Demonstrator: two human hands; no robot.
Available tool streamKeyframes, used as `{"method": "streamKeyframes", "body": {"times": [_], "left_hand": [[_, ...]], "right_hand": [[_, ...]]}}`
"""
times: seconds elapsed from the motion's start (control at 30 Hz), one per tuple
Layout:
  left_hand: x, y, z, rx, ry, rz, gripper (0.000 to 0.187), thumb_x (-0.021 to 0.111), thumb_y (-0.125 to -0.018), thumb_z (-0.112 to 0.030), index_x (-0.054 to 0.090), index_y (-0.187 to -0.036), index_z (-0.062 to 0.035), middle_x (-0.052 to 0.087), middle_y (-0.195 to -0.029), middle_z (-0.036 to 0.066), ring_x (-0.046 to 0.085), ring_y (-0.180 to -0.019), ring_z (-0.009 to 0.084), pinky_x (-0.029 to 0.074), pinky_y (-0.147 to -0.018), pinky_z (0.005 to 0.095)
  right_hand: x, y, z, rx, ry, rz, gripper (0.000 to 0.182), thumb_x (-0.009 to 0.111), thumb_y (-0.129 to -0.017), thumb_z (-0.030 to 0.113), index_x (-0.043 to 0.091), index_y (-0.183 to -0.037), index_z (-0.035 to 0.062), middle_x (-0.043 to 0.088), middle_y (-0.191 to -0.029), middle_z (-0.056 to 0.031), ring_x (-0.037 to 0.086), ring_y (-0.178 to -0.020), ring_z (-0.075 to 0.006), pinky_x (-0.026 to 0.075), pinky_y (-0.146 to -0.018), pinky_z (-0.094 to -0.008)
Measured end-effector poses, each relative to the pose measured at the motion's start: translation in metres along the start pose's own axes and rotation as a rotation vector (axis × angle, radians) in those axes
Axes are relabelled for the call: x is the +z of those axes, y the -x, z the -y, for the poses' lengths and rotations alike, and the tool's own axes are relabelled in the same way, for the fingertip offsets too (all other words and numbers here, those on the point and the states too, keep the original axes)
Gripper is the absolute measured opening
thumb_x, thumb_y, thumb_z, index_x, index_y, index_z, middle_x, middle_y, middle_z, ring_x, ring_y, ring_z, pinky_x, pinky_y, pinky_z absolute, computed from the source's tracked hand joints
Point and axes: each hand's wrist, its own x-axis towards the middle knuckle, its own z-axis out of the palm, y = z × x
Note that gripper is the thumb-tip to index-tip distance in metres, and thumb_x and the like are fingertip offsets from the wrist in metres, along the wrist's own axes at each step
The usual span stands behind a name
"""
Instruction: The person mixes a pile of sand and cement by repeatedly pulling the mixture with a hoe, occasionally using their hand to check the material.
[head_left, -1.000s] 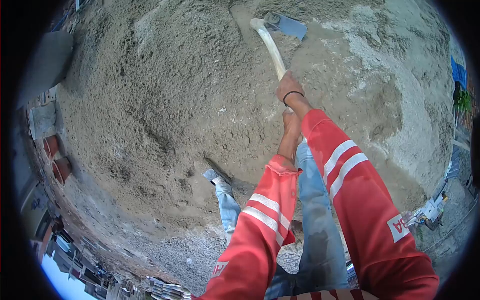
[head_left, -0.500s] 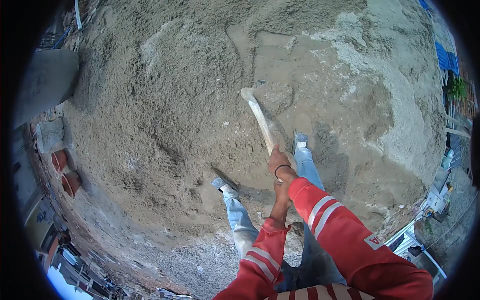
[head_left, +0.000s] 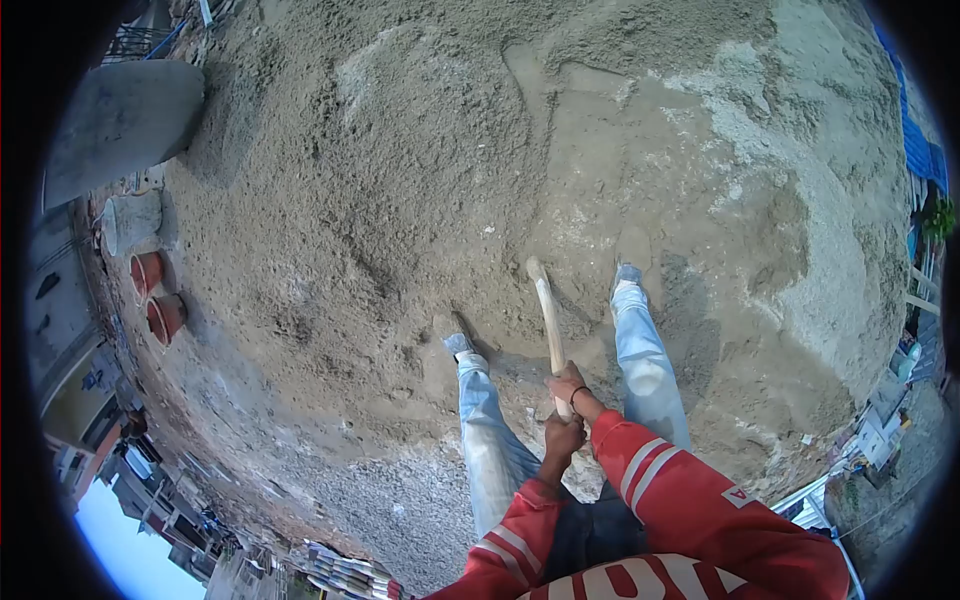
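A pale wooden tool handle [head_left: 549, 315] runs up from my hands over the damp sand and gravel [head_left: 400, 200], its far end lying between my two feet. My right hand [head_left: 568, 386], with a dark band at the wrist, is closed round the handle. Just below it, my left hand [head_left: 564, 436] grips the lower end. The tool's head cannot be made out against the sand. Both arms are in red sleeves with pale stripes.
My shoes [head_left: 457, 344] stand apart on the sand. At the left are two reddish buckets [head_left: 166, 318], a whitish bucket [head_left: 132, 222] and a large grey drum-like object [head_left: 130, 125]. Blue sheeting [head_left: 924, 155] and scattered items line the right edge.
Both hands have drawn the tool back toward my body, and its far end has moved from beyond my feet to between them. The view has shifted a little.
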Motion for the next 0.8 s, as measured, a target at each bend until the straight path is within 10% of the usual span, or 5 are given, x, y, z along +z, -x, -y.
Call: {"method": "streamKeyframes", "body": {"times": [0.1, 0.27, 0.43, 0.63, 0.8], "left_hand": [[-0.005, -0.003, -0.035, -0.057, 0.005, 0.052, 0.010, 0.059, -0.083, -0.010, 0.057, -0.087, -0.0012, 0.055, -0.064, 0.004, 0.052, -0.049, 0.0128, 0.043, -0.042, 0.0290], [-0.115, -0.015, -0.077, 0.028, -0.142, 0.129, 0.025, 0.061, -0.082, -0.019, 0.057, -0.095, 0.0012, 0.058, -0.066, 0.008, 0.056, -0.052, 0.0186, 0.045, -0.046, 0.0343], [-0.341, 0.048, -0.045, 0.444, -0.601, 0.216, 0.039, 0.064, -0.080, -0.027, 0.054, -0.107, -0.0013, 0.062, -0.092, 0.023, 0.060, -0.090, 0.0393, 0.046, -0.081, 0.0445], [-0.606, 0.142, 0.036, 0.365, -0.966, -0.114, 0.029, 0.065, -0.076, -0.021, 0.051, -0.099, -0.0101, 0.062, -0.076, 0.017, 0.061, -0.073, 0.0385, 0.047, -0.064, 0.0479], [-0.695, 0.182, 0.059, 0.242, -1.204, -0.412, 0.026, 0.063, -0.077, -0.020, 0.055, -0.101, -0.0124, 0.064, -0.076, 0.015, 0.062, -0.071, 0.0380, 0.048, -0.062, 0.0494]], "right_hand": [[-0.013, -0.003, 0.013, 0.048, -0.465, 0.206, 0.030, 0.064, -0.077, 0.013, 0.046, -0.098, 0.0012, 0.056, -0.064, -0.0077, 0.058, -0.054, -0.0193, 0.049, -0.050, -0.0308], [0.024, 0.023, 0.091, 0.097, -0.761, 0.380, 0.021, 0.063, -0.079, 0.017, 0.050, -0.091, 0.0059, 0.052, -0.076, -0.0069, 0.057, -0.067, -0.0211, 0.051, -0.062, -0.0369], [0.148, 0.018, 0.142, 0.304, -0.935, 0.103, 0.033, 0.065, -0.077, 0.023, 0.046, -0.099, 0.0074, 0.051, -0.081, -0.0062, 0.056, -0.073, -0.0228, 0.050, -0.074, -0.0409], [0.363, 0.027, 0.147, 0.401, -0.913, 0.418, 0.024, 0.066, -0.078, 0.019, 0.056, -0.098, 0.0122, 0.060, -0.099, -0.0029, 0.059, -0.097, -0.0206, 0.042, -0.087, -0.0440], [0.465, 0.082, 0.159, 0.306, -0.873, 0.759, 0.026, 0.068, -0.079, 0.021, 0.056, -0.102, 0.0145, 0.060, -0.107, -0.0023, 0.056, -0.106, -0.0208, 0.040, -0.090, -0.0438]]}}
